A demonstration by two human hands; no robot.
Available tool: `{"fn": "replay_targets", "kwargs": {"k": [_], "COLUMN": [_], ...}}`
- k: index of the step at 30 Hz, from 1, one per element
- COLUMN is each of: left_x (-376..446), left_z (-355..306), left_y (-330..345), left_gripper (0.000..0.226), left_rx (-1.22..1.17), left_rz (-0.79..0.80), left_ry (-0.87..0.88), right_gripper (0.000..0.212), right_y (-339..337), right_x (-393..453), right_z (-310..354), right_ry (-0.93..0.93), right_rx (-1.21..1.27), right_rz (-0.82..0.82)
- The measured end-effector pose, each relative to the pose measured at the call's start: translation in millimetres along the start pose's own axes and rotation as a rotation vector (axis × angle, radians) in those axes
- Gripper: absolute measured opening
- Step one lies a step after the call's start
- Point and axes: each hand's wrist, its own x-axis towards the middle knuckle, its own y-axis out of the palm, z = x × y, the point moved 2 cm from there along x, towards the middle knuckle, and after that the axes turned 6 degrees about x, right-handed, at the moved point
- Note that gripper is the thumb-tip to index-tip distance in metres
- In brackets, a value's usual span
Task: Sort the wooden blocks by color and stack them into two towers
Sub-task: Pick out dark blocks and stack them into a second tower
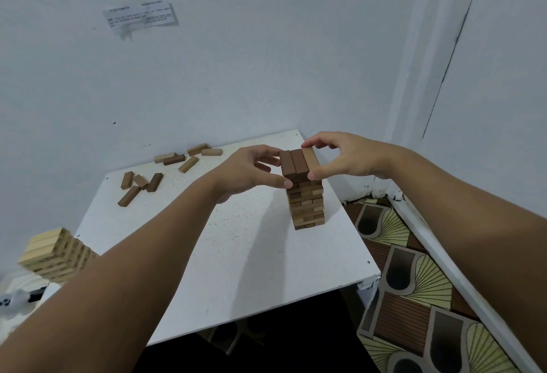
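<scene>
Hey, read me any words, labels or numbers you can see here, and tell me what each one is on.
Paper slip taped to the wall: several lines of printed text, too small and blurred to read.
Dark tower, light tower, loose blocks, white table: no lettering visible.
Nothing legible anywhere.

Both hands are closing in on the dark tower (306,195), the left hand (248,171) and right hand (343,156) blocking its two sides. Bare tabletop (236,254) is lying open just below the left hand. Loose blocks (165,171) are cluttering the space to its left, and the light tower (56,254) is standing farther left, beside the forearm.
</scene>
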Motion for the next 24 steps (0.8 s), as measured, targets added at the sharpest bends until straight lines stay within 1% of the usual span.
{"fn": "replay_targets", "kwargs": {"k": [2,4,6,9,12,15,19,21,24], "left_x": [-2.9,-7.2,-13.7,-18.0,-16.3,-17.1,-13.2,-12.6,-14.5], "left_z": [3.0,10.2,16.9,17.1,0.8,-19.5,-26.2,-25.9,-29.6], "left_y": [0.8,1.9,7.8,26.3,49.8,70.1,83.1,84.7,86.1], "left_gripper": [0.091,0.102,0.103,0.098,0.090,0.090,0.112,0.114,0.108], "left_rx": [0.008,-0.028,-0.148,-0.444,-0.668,-0.799,-0.886,-0.886,-0.815], "left_rz": [0.009,-0.013,-0.082,-0.263,-0.390,-0.407,-0.381,-0.358,-0.332], "left_ry": [-0.024,-0.034,-0.029,-0.083,-0.128,-0.151,-0.175,-0.185,-0.155], "right_gripper": [0.082,0.093,0.086,0.076,0.063,0.063,0.071,0.073,0.074], "right_y": [0.3,3.1,11.7,30.6,51.4,67.6,78.9,81.0,82.6], "right_x": [0.7,-0.4,-2.9,-3.2,-0.9,0.3,5.7,6.9,7.8], "right_z": [-4.0,-8.9,-13.6,-22.0,-19.7,-11.7,-8.4,-6.7,-6.1], "right_ry": [0.005,-0.002,-0.016,-0.016,-0.006,-0.020,-0.015,-0.017,-0.018], "right_rx": [-0.003,0.088,0.270,0.533,0.757,0.833,0.928,0.934,0.920], "right_rz": [0.000,-0.039,-0.130,-0.306,-0.410,-0.436,-0.406,-0.403,-0.400]}}
